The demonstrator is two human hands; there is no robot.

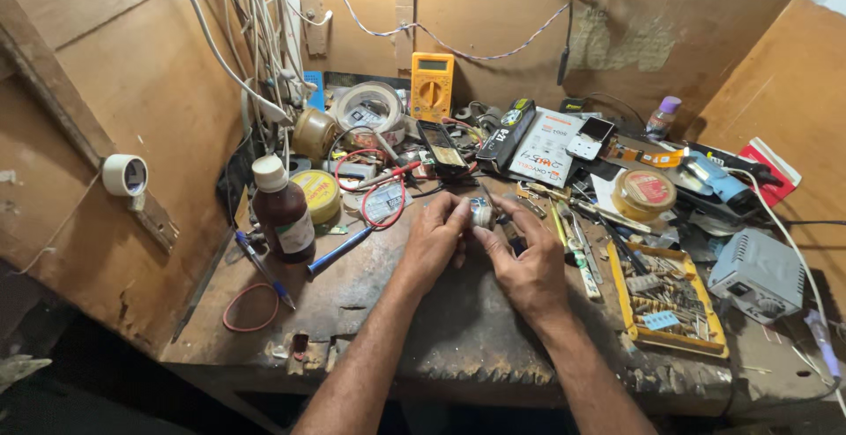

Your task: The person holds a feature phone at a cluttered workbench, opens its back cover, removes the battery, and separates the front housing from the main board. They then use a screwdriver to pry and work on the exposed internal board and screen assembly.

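At the far left of a cluttered wooden workbench, a roll of white tape hangs on the side wall, above a red rubber band lying flat near the bench's front edge. Just right of it stands a brown bottle with a white cap, upright, with a blue pen lying beside its base and a yellow tin behind it. A red wire loops across the bench top behind the pen.

At the centre, the person's left hand and right hand meet over the bench. Both sets of fingers are curled in close, pinching between their tips a small silvery metal part, held just above the bench surface; what kind of part it is cannot be told. Behind the hands, a yellow multimeter leans upright against the back wall, with a large roll of pale tape to its left.

To the right of the hands lie tweezers and slim hand tools, then a yellow tray filled with small parts. Behind the tray sits a round tin with a red label and a blue-handled tool. At the far right, a grey box-shaped unit rests near the bench's edge.
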